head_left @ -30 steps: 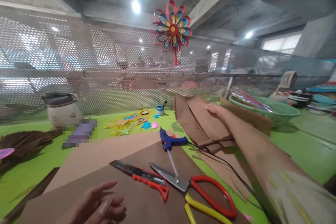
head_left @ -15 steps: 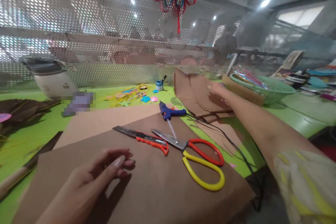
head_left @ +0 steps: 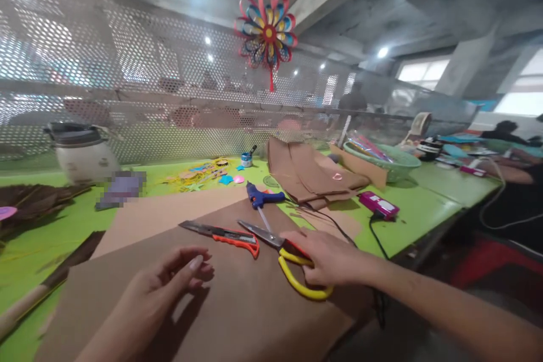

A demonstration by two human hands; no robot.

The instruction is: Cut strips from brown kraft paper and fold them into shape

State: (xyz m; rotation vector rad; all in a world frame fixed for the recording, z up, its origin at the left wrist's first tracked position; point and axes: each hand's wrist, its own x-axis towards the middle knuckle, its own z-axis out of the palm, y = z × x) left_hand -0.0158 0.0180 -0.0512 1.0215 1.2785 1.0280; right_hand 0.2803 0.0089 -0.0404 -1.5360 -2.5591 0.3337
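My right hand (head_left: pixel 328 257) is closed over the red handle of the scissors (head_left: pixel 306 292), hiding most of it. Their yellow loop and metal blades still show. Over the brown paper (head_left: pixel 237 317) my left hand (head_left: pixel 173 280) hovers, loosely curled and holding nothing. Between the hands lies a box cutter (head_left: pixel 235 242) with an orange-red handle. Just beyond the scissors' blades, a blue glue gun (head_left: pixel 263 197) rests with its clear glue stick sticking out behind.
Folded brown paper (head_left: pixel 303 175) lies behind the glue gun, near a green basket (head_left: pixel 401 165). A purple power box (head_left: pixel 379 205) with a cable sits at right. Paper scraps (head_left: pixel 199 175), a small blue jar (head_left: pixel 246 159) and a white container (head_left: pixel 85 153) stand along the mesh.
My right hand has come back from the folded brown paper onto the scissors' handle. A small pink piece now shows on that paper. The view has tilted up; my left hand stays about the same.
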